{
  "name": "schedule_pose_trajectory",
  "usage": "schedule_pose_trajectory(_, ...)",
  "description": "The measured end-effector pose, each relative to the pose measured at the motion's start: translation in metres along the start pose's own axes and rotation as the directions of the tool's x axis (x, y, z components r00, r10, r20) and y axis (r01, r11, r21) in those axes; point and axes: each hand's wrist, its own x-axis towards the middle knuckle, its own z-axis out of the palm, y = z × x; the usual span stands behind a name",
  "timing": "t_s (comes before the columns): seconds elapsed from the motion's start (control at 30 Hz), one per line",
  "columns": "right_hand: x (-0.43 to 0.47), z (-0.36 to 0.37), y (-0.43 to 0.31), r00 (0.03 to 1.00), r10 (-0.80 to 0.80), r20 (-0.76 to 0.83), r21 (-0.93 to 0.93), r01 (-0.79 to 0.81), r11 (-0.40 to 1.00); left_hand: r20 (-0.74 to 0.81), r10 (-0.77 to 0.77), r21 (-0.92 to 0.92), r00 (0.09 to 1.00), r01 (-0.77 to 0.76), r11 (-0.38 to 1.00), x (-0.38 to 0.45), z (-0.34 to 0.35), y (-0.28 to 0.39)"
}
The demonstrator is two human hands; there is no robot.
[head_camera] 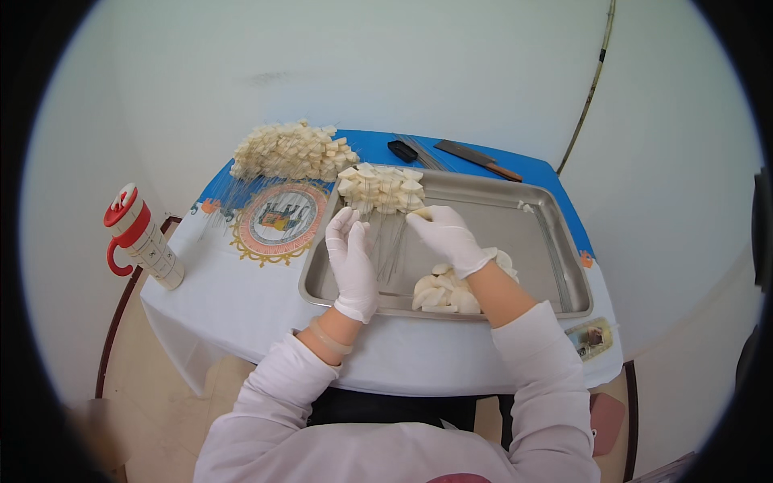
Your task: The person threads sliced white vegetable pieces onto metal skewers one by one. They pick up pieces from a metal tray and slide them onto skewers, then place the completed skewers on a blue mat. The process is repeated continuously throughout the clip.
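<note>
My left hand (351, 259), in a white glove, is raised over the left side of a steel tray (592, 284). Its fingers curl toward the thumb; anything thin between them is too small to make out. Thumb and fingertips of my gloved right hand (450, 238) come together at the lower right edge of a stack of pale skewered pieces (381, 186). Whether they grip a piece or only touch the stack is unclear. Thin metal skewers (389, 247) stick out from it between my hands. Loose pale slices (447, 293) lie under my right wrist, partly hidden.
A larger heap of skewered pieces (290, 151) rests on the table's back left, skewers jutting forward. Behind the tray are a cleaver (474, 158), a black object (402, 151) and loose skewers (426, 154). More skewers (552, 253) line the tray's right side. A red-lidded bottle (145, 238) stands far left.
</note>
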Motion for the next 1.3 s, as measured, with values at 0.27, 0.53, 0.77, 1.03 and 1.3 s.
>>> schedule_pose_trajectory(0.27,-0.033,-0.107,0.093,0.939,0.066,-0.337,-0.412,-0.210,0.887,0.662,0.480,0.132,0.575,-0.720,0.681,-0.026,-0.008,-0.005)
schedule_pose_trajectory(0.53,-0.056,-0.155,0.154,0.767,0.520,-0.375,-0.581,-0.632,0.514,0.791,0.223,0.259,0.570,-0.642,0.722,-0.031,0.001,-0.002)
schedule_pose_trajectory(0.77,-0.057,-0.144,0.189,0.755,0.529,-0.388,-0.607,-0.641,0.470,0.786,0.224,0.257,0.576,-0.634,0.729,-0.032,0.002,-0.004)
schedule_pose_trajectory(1.03,-0.049,-0.142,0.188,0.753,0.541,-0.374,-0.649,-0.630,0.427,0.772,0.273,0.249,0.574,-0.669,0.701,-0.033,0.004,-0.002)
schedule_pose_trajectory(1.3,-0.049,-0.143,0.187,0.758,0.540,-0.365,-0.642,-0.625,0.443,0.776,0.243,0.256,0.582,-0.643,0.722,-0.033,0.001,-0.004)
